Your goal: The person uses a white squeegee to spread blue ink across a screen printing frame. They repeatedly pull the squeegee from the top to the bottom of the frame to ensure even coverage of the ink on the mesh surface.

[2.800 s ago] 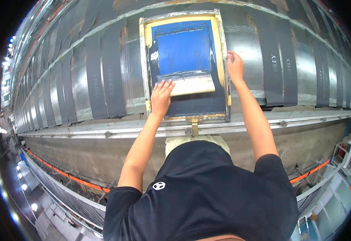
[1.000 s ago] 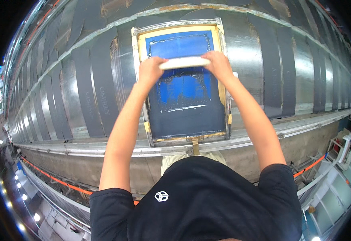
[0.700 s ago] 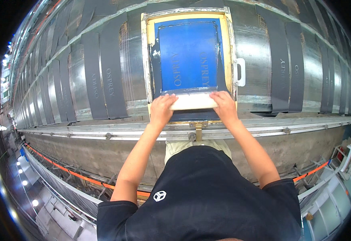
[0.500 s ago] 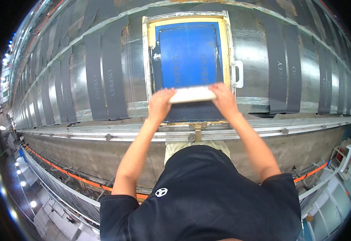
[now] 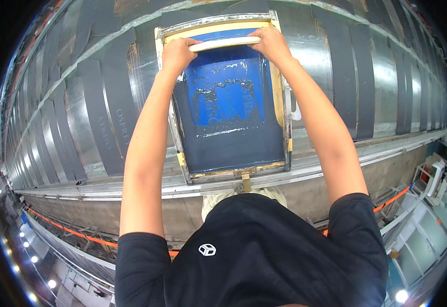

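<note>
My left hand (image 5: pixel 179 53) and my right hand (image 5: pixel 268 46) grip the two ends of a long cream squeegee (image 5: pixel 226 42) near the far end of a screen frame (image 5: pixel 287 133), fingers closed around it. Inside the metal and yellow-edged frame is a blue screen (image 5: pixel 228 97), streaked with dark ink (image 5: pixel 231 151) that pools across its near part and sides. A white handle (image 5: pixel 295 113) sticks out from the frame's right side, below my right hand.
A long metal table (image 5: pixel 305 71) carries rows of dark grey strips (image 5: pixel 364 92) left and right of the frame. A rail (image 5: pixel 330 165) runs along its near edge. Behind me are orange-edged railings (image 5: pixel 70 227) and several lights (image 5: pixel 52 283).
My right hand left the frame's side to join the squeegee. Both hands then moved it back and forth; in the last half second it went from the near part to the far end.
</note>
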`<control>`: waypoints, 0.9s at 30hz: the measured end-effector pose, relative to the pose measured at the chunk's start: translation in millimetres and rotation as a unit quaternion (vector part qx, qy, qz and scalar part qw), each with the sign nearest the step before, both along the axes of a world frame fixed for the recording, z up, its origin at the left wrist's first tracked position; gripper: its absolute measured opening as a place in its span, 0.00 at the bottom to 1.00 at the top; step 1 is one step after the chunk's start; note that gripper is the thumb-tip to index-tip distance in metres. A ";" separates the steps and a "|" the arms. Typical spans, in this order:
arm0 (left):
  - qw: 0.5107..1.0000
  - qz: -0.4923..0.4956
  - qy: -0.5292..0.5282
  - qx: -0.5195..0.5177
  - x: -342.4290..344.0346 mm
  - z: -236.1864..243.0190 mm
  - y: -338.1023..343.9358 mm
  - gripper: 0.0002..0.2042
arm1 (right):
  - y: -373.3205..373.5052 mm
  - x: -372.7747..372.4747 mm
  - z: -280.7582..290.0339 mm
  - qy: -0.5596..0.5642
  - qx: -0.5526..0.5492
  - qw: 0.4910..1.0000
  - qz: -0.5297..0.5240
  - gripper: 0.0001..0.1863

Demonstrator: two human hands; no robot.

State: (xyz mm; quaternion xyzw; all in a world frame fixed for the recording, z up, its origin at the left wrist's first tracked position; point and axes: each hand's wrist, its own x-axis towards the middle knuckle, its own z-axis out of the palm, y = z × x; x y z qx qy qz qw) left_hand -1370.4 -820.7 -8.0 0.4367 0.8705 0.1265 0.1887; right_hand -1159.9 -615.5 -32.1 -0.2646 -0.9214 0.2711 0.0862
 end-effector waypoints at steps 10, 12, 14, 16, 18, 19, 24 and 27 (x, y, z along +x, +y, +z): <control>0.995 -0.029 0.031 0.087 129.8 -3.3 -123.9 0.08 | -127.0 136.6 -3.3 0.058 -0.014 0.997 0.039 0.23; 0.993 -0.054 0.030 0.097 163.2 2.0 -155.3 0.12 | -162.3 171.7 6.7 0.048 -0.044 0.998 0.021 0.25; 0.996 -0.054 0.013 0.068 197.0 6.1 -188.0 0.21 | -193.8 204.9 7.5 0.041 -0.055 0.997 0.024 0.26; 0.995 -0.051 0.026 0.081 222.8 -0.5 -222.6 0.20 | -218.2 224.3 5.4 0.042 -0.068 0.996 0.030 0.25; 0.992 -0.050 0.038 0.112 234.2 -8.0 -241.8 0.19 | -234.7 233.0 11.8 0.037 -0.081 0.995 0.039 0.24; 0.991 -0.042 0.036 0.123 238.2 -12.5 -249.6 0.19 | -232.7 231.7 18.9 0.052 -0.085 0.993 0.059 0.23; 0.989 -0.047 0.040 0.132 244.2 -3.0 -255.6 0.22 | -108.4 206.2 -13.0 0.162 -0.168 0.950 -0.207 0.28; 0.986 -0.063 0.051 0.143 253.5 -3.7 -241.0 0.24 | -49.3 189.6 -50.3 0.134 -0.148 0.944 -0.264 0.19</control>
